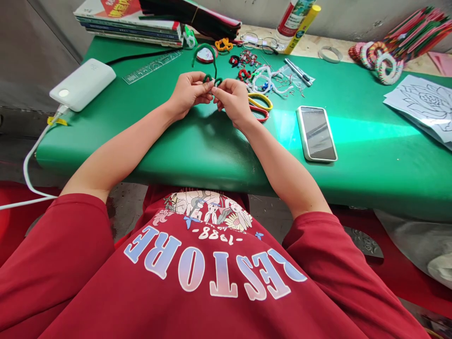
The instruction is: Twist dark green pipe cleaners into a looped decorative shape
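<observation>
Over table (197,155), hands (189,96) (236,101) pinching green pipe cleaner (214,60)

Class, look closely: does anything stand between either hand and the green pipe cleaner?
Nothing visible does: the left hand and right hand both hold the green pipe cleaner in their fingers. The scissors lie beside the right hand, not between.

Your left hand (190,95) and right hand (233,102) pinch green fuzzy wire (213,54); phone (318,134) near bench's (197,155) front edge.
</observation>
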A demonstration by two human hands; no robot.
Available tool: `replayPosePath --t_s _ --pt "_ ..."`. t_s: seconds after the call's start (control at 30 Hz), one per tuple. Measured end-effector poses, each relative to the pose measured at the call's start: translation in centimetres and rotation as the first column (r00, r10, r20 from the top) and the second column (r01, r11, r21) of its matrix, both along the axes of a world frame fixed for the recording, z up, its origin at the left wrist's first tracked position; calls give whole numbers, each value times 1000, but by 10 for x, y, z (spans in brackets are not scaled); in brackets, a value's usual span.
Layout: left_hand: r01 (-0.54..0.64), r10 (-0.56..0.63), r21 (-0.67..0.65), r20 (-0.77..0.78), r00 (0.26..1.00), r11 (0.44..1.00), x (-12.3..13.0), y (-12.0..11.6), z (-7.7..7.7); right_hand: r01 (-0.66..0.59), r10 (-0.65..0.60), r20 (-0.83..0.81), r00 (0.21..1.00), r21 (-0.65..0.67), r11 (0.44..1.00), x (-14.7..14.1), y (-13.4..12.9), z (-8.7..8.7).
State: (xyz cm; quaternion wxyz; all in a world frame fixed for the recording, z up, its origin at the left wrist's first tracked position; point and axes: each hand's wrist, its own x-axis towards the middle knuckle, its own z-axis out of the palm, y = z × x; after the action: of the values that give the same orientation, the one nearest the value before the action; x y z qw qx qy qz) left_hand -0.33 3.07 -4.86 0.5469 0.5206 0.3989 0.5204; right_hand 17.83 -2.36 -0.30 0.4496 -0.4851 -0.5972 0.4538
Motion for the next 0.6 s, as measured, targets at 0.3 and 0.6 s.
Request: replayPosePath --t_s 0.3,0.6 --pt "-20 20 -14 32 999 1000 2 -3 -2 -22 23 15 1000 -60 998 2 -3 2" --pt "-46 49 76 -33 998 996 5 -8 5 -33 32 -14 999 -105 994 1 3 1"
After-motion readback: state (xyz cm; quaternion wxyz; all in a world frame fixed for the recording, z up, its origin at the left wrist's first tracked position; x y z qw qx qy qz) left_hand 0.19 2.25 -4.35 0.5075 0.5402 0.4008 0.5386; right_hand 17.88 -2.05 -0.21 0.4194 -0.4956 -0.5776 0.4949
